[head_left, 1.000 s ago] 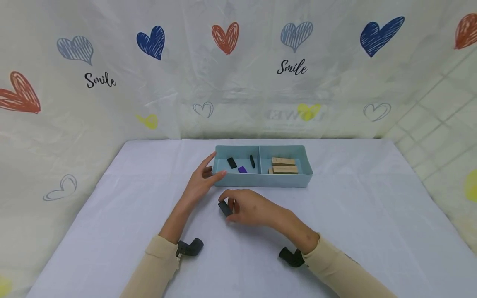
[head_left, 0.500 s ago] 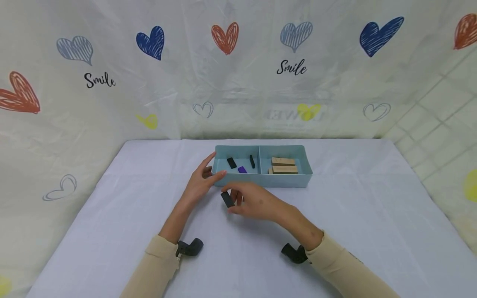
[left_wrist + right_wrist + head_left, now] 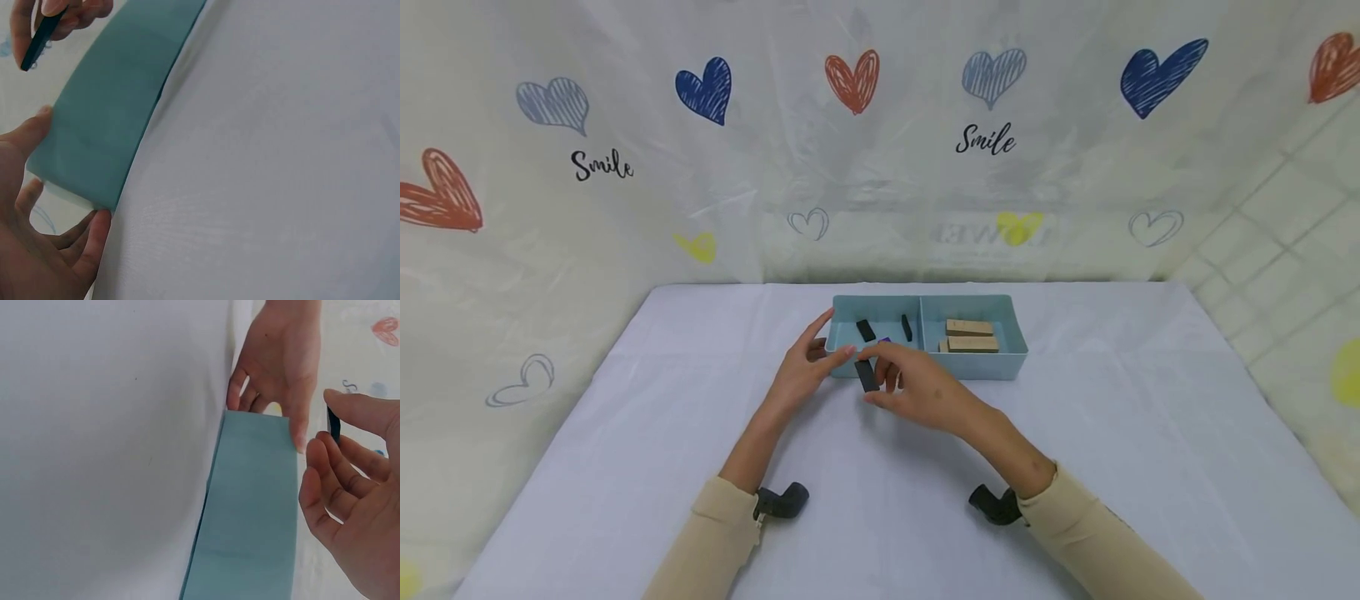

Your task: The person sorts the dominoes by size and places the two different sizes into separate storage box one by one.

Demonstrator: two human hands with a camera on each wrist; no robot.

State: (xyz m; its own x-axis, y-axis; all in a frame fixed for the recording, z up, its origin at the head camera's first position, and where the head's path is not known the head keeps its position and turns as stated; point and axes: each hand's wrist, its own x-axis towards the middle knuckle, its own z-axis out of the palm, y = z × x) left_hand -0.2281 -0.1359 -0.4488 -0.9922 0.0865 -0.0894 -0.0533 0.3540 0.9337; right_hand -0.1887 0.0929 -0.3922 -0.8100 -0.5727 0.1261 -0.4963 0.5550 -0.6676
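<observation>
My right hand [image 3: 925,390] pinches a black building brick [image 3: 867,376] between thumb and fingertips, above the front edge of a light blue box [image 3: 977,367]. The brick [image 3: 42,39] is thin, with small round bumps on one face in the left wrist view. My left hand [image 3: 797,371] holds the box's left end, its thumb at the front rim and its fingers against the end wall. In the left compartment lie a black brick [image 3: 866,331], a narrow black piece [image 3: 907,327] and a purple piece [image 3: 884,339], mostly hidden behind my right hand.
A divider [image 3: 921,321] splits the box in two. Wooden blocks [image 3: 972,344] lie in the right compartment. The box stands on a white-covered table [image 3: 1120,433], near its far edge, before a heart-printed curtain [image 3: 910,183].
My right hand has carried the black brick up and slightly right, from the tabletop in front of the box to its front rim. My left hand has stayed on the box.
</observation>
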